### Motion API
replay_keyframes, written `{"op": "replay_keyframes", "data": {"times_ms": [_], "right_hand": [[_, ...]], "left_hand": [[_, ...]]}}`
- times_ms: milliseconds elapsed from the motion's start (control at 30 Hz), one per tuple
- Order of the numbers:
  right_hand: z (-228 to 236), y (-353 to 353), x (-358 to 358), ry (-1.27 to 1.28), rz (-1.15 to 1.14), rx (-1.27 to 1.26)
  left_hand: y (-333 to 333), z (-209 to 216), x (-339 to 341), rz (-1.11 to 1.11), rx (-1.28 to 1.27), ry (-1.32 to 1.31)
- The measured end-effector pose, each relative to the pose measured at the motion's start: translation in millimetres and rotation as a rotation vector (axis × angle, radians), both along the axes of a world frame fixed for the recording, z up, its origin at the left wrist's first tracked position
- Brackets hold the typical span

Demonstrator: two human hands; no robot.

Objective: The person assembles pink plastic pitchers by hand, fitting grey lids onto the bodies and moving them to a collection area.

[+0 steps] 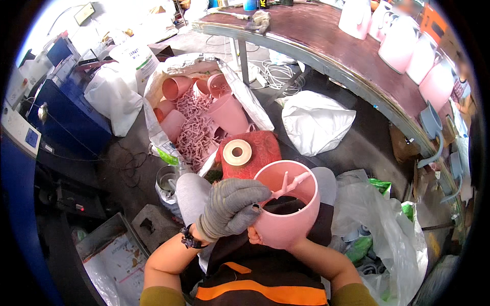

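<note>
A pink plastic pot (288,227) with a wide round mouth is tilted in front of my body. My right hand (254,236), bare, is wrapped round it from below, with only some fingertips showing at its left side. Closed at the pot's left rim, my left hand (232,209) wears a grey glove and pinches a branched pink plastic sprue (286,187). That sprue reaches across the pot's mouth; whether it is joined to the rim is hidden by the glove. Just beyond, a cream ring-shaped roll (230,153) lies on a red cloth-like surface (263,145).
A white sack (258,113) ahead holds pink scraps (191,125) and several pink pots. White bags stand nearby. Along the right runs a brown table (306,23) with pink jugs (400,46); grey handles (434,125) hang at its edge. Clear plastic bags (377,229) lie at right.
</note>
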State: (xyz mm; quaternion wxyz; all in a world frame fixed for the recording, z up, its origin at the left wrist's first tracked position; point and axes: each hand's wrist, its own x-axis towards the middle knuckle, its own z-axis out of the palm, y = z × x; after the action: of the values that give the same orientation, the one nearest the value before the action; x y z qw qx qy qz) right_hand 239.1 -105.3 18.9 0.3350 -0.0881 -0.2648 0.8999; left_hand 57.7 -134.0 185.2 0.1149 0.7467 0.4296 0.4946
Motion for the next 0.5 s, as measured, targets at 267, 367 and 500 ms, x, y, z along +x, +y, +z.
{"op": "replay_keyframes", "data": {"times_ms": [267,367,500], "right_hand": [[81,21,9,-0.236,-0.019,-0.015],[61,28,16,-0.439,0.089,0.309],[53,46,46,-0.967,0.031,1.065]], "left_hand": [[-25,17,7,0.107,-0.081,-0.109],[-28,14,8,0.182,-0.119,-0.172],[-32,21,-20,0.209,-0.085,-0.074]]}}
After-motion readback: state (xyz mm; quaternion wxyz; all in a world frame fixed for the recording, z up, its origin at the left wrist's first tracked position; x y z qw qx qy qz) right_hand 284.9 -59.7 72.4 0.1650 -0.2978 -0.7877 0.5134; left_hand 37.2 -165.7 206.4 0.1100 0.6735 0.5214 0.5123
